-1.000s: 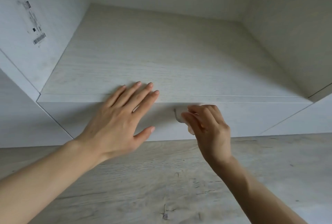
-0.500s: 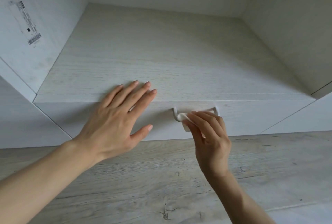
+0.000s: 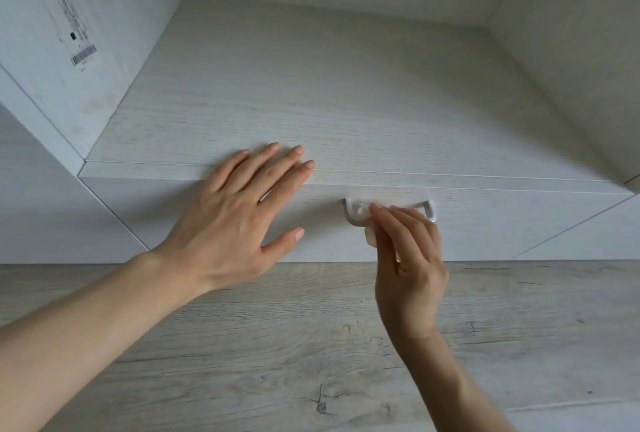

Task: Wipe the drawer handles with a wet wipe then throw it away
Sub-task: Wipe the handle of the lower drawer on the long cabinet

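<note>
White wood makes the drawer front (image 3: 502,223). A flat shelf (image 3: 346,92) sits on top of it, with walls at both sides and the back. The left hand (image 3: 235,223) lies spread flat over the shelf's front edge. The right hand (image 3: 408,258) pinches a small, scrunched white wet wipe (image 3: 370,236) against the left part of the handle (image 3: 350,215), a pale bar with bent ends. Grey wood floor (image 3: 277,345) lies open below the drawer.

Matt woodgrain drawer front (image 3: 485,223) (pale laminate)
</note>
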